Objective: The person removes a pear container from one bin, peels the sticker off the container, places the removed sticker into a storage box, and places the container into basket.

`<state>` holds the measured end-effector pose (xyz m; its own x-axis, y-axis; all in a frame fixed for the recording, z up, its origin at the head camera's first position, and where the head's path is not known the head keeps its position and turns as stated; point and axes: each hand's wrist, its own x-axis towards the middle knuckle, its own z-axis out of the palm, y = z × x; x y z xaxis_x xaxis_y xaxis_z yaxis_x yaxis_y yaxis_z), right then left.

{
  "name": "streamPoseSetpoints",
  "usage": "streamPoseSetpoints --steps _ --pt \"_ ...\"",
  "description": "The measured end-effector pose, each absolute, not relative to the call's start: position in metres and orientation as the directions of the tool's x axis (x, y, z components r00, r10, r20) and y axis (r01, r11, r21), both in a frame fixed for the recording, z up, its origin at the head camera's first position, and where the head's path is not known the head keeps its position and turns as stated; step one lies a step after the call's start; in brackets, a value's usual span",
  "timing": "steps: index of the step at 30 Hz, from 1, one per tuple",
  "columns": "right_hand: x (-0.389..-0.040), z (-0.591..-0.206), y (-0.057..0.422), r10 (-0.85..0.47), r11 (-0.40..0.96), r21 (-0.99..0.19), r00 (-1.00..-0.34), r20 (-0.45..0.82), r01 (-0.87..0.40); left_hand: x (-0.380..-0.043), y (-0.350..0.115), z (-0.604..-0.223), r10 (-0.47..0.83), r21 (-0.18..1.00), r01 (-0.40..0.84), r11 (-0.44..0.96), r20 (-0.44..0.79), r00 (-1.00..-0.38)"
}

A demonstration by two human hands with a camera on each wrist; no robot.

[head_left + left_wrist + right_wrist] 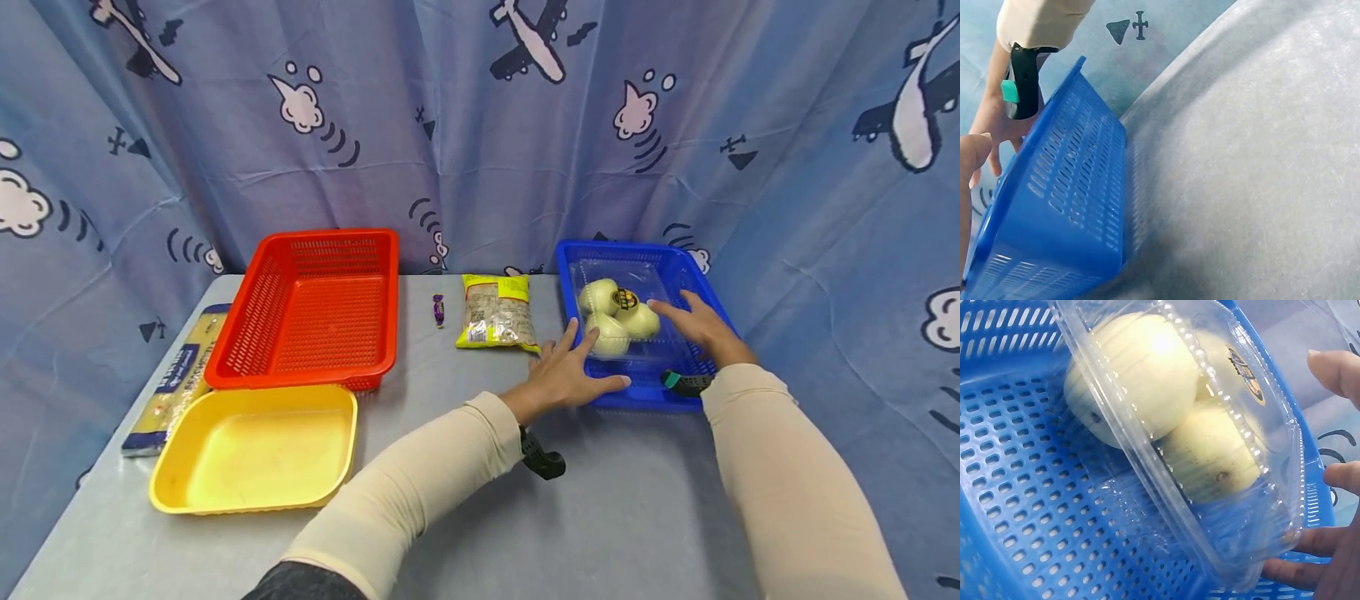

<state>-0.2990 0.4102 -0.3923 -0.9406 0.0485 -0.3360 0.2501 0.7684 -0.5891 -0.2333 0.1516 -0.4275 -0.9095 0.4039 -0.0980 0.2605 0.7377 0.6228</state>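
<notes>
A clear plastic box [643, 277] of three pale yellow-green fruits [607, 335], pear-like, with a dark sticker, lies inside the blue basket [645, 393]. My left hand [558, 377] is spread at the basket's front left corner, fingers reaching over the rim; whether it touches is unclear. Over the basket's right side is my right hand [703, 327], fingers extended. In the right wrist view, the lower fingers [1297, 574] meet or nearly meet the box's edge, and the others stand apart from it. The left wrist view shows the basket's slotted outer wall [1079, 162].
A yellow bag [497, 312] of food and a purple wrapped candy [438, 310] lie left of the blue basket. Farther left are a red basket [337, 321], a yellow tray [262, 450] and a long yellow-and-blue packet [176, 375]. A curtain [465, 125] hangs behind the table.
</notes>
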Motion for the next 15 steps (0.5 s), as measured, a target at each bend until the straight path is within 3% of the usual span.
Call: streamPoseSetpoints --steps 15 --pt "-0.304 -0.399 0.413 0.09 0.713 -0.618 -0.917 -0.388 0.332 -0.233 0.159 -0.445 0.41 0.516 0.339 0.787 -0.026 -0.912"
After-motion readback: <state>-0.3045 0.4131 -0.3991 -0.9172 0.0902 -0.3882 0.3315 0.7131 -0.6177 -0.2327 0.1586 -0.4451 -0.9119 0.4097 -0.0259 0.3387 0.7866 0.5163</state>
